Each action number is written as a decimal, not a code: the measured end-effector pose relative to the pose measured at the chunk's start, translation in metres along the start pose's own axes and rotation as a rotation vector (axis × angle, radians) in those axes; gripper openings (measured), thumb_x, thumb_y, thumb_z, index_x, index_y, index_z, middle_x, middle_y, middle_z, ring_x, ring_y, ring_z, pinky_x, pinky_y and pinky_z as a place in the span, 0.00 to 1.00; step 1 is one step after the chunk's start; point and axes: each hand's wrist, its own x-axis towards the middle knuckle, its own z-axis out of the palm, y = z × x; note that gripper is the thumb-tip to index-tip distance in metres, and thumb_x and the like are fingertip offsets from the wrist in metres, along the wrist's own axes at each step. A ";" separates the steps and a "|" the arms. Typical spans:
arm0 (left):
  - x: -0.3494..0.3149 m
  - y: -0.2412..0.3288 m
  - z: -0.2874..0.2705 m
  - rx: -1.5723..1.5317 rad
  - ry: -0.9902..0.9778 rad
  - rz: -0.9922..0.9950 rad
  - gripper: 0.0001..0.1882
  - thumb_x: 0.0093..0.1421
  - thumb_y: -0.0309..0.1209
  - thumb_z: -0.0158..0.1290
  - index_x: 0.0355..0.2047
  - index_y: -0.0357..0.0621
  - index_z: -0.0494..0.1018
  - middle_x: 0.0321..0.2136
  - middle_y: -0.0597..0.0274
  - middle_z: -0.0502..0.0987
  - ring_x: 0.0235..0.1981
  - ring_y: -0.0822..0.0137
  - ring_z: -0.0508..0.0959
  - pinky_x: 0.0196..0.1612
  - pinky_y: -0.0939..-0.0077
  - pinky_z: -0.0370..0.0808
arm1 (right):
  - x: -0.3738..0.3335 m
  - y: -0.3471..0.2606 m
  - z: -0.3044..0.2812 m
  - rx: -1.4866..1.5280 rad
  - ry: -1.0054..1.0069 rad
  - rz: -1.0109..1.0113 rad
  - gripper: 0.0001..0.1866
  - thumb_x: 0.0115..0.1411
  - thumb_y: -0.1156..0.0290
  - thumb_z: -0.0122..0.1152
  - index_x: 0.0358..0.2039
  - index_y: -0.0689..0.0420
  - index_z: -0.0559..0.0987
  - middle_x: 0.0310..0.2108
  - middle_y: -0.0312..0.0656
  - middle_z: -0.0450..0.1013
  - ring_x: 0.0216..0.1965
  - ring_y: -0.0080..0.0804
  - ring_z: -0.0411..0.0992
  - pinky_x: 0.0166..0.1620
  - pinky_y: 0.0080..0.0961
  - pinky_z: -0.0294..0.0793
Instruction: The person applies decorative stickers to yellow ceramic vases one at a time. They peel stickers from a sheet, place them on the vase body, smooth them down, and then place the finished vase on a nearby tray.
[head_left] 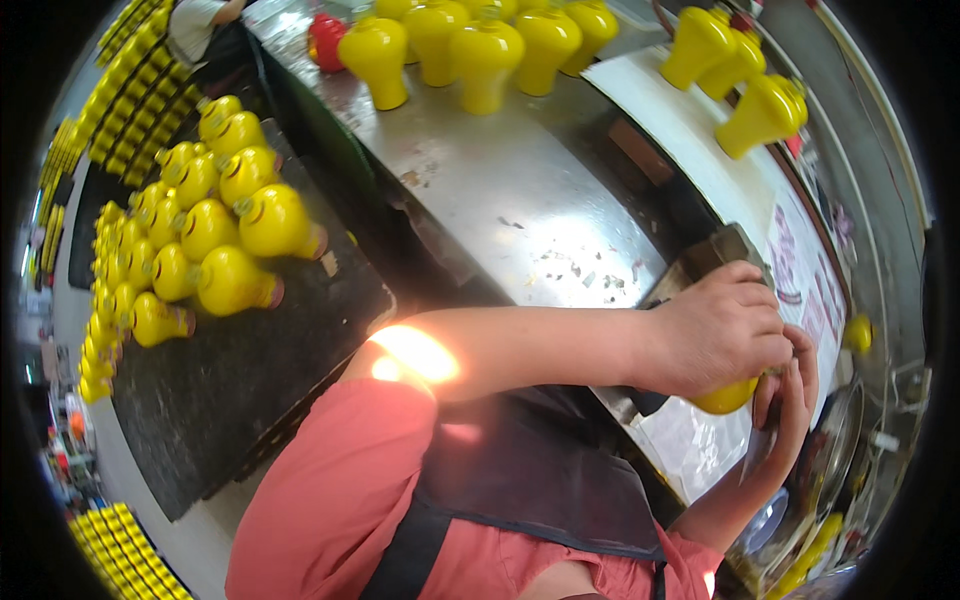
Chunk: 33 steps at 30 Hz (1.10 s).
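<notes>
My left arm reaches across to the right, and my left hand [722,328] is closed over a glossy yellow bottle [724,400]. Only the bottle's rounded lower side shows beneath the fingers; the rest is hidden. At the bottle's right end my right hand [794,388] curls its fingers and thumb against it. A brown-grey block [728,252] sits just beyond my left hand.
Several yellow bottles [487,65] and a red one [327,42] stand at the metal table's [480,190] far edge. More stand on a white board [690,120] at the right. Others lie in rows on a dark table [250,380]. A person [200,30] is at far left.
</notes>
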 end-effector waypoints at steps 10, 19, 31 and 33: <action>0.005 0.036 -0.056 0.229 -0.200 -0.102 0.06 0.46 0.34 0.57 0.20 0.46 0.76 0.30 0.59 0.76 0.37 0.59 0.76 0.45 0.61 0.69 | 0.030 0.019 -0.022 0.198 -0.110 -0.121 0.17 0.74 0.68 0.49 0.58 0.62 0.70 0.23 0.40 0.76 0.09 0.15 0.56 0.14 0.15 0.49; -0.087 0.113 -0.249 0.639 -0.017 -0.690 0.07 0.61 0.28 0.56 0.30 0.37 0.74 0.35 0.53 0.75 0.38 0.50 0.76 0.43 0.61 0.72 | 0.070 0.013 0.010 0.199 -0.196 -0.093 0.15 0.74 0.65 0.51 0.54 0.60 0.73 0.14 0.35 0.67 0.07 0.16 0.51 0.13 0.18 0.46; -0.222 0.238 -0.420 1.838 0.172 -1.135 0.11 0.62 0.34 0.60 0.27 0.40 0.75 0.31 0.50 0.77 0.37 0.46 0.78 0.41 0.52 0.73 | 0.137 0.039 0.025 0.050 -0.236 0.069 0.19 0.74 0.56 0.54 0.55 0.56 0.75 0.11 0.28 0.58 0.09 0.16 0.51 0.15 0.17 0.48; -0.242 0.234 -0.443 1.947 0.113 -1.137 0.11 0.61 0.34 0.61 0.26 0.40 0.76 0.31 0.50 0.77 0.36 0.46 0.78 0.40 0.52 0.74 | 0.139 0.046 0.021 0.054 -0.211 0.085 0.19 0.73 0.56 0.55 0.55 0.56 0.75 0.11 0.29 0.58 0.10 0.17 0.52 0.15 0.17 0.49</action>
